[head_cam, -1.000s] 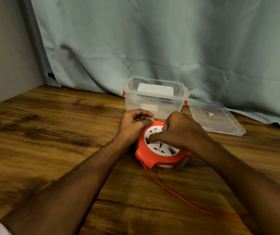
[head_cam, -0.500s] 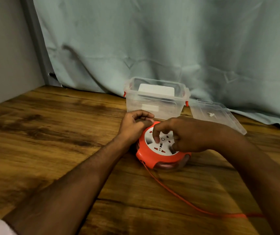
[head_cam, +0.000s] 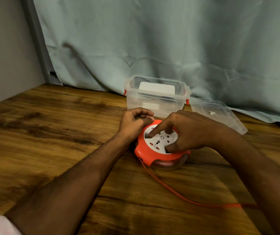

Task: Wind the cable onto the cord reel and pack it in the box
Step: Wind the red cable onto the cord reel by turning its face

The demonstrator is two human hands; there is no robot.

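An orange cord reel [head_cam: 144, 154] with a white socket disc [head_cam: 159, 139] lies flat on the wooden table. My left hand [head_cam: 134, 123] grips the reel's far-left rim with curled fingers. My right hand [head_cam: 188, 131] lies over the disc, with its fingertips and thumb pressed into the disc's recesses. An orange cable [head_cam: 173, 190] runs out of the reel's near side toward the lower right and passes under my right forearm. Just behind the reel stands the clear plastic box [head_cam: 158, 106], open, with red latches.
The box's clear lid [head_cam: 220, 114] lies flat to the right of the box. A pale green curtain [head_cam: 152, 48] hangs along the table's back edge. A grey wall [head_cam: 5, 53] closes the left side. The table [head_cam: 51, 133] stretches bare wood to the left.
My right hand has turned on the white disc, its fingers sweeping round from the left side toward the right and near side. My left hand has kept its grip on the rim.
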